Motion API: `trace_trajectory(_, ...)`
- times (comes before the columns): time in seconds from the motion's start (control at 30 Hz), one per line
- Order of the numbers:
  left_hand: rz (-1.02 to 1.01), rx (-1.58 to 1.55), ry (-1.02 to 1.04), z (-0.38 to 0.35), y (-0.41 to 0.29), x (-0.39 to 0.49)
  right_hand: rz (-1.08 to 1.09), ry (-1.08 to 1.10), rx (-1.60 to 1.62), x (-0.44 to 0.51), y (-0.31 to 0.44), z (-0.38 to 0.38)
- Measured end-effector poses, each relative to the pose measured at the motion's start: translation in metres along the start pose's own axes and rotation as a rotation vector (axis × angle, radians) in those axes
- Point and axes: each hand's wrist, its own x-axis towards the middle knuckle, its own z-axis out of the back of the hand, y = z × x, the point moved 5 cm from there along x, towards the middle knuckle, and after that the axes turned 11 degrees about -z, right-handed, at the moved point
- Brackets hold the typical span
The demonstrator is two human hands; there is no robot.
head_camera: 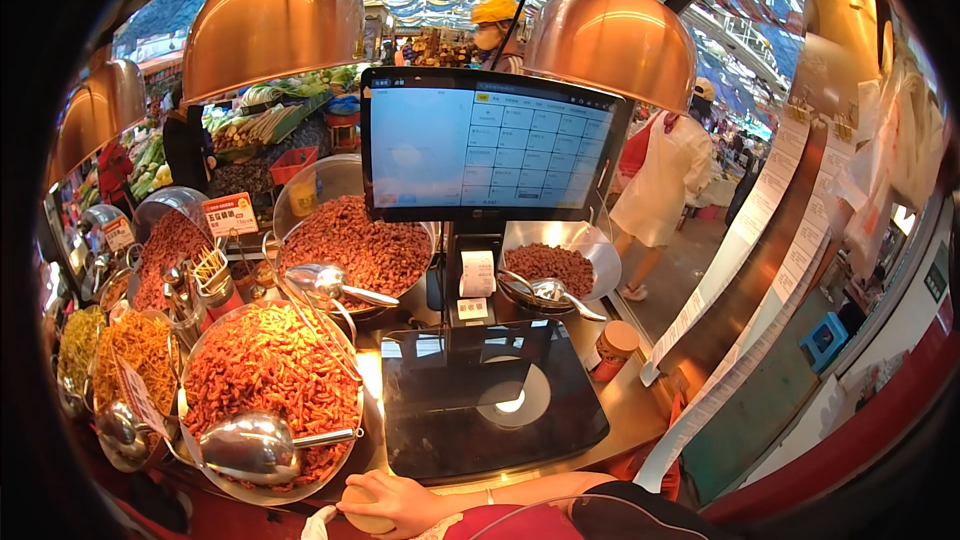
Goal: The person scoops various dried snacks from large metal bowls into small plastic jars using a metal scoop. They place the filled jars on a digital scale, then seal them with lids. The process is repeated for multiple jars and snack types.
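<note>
At the bottom edge, my right hand [401,504] has its fingers around a round, pale yellow object [366,511]. A whitish, crumpled shape [319,523] beside it is cut off by the edge; whether it belongs to my left hand cannot be told. Just beyond the forearm lies the dark glass plate of a counter scale [495,405], below a lit touch screen [487,146]. Left of my right hand, a large bowl [361,420] holds reddish shredded food [270,375], with a metal scoop [251,448] resting on it.
More food bowls [431,240] and a jar of wooden picks [217,277] stand to the left. Copper lamps [611,37] hang overhead. A red-labelled jar [616,345] stands right of the scale. Long paper strips [739,360] hang at right. A person in pale clothing [664,172] is beyond the counter.
</note>
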Motion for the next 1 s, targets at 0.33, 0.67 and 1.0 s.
trace_trajectory(0.33, -0.127, -0.088, 0.126, -0.045, 0.024, 0.020, -0.110, -0.099, -0.018, 0.005, -0.007, 0.008)
trace_trajectory(0.67, 0.014, -0.587, 0.027, -0.058, 0.016, 0.048, 0.070, 0.286, 0.024, 0.011, -0.007, 0.019)
trace_trajectory(1.0, 0.119, -0.193, 0.086, -0.022, 0.027, 0.021, 0.083, -0.049, -0.183, 0.014, -0.012, 0.014)
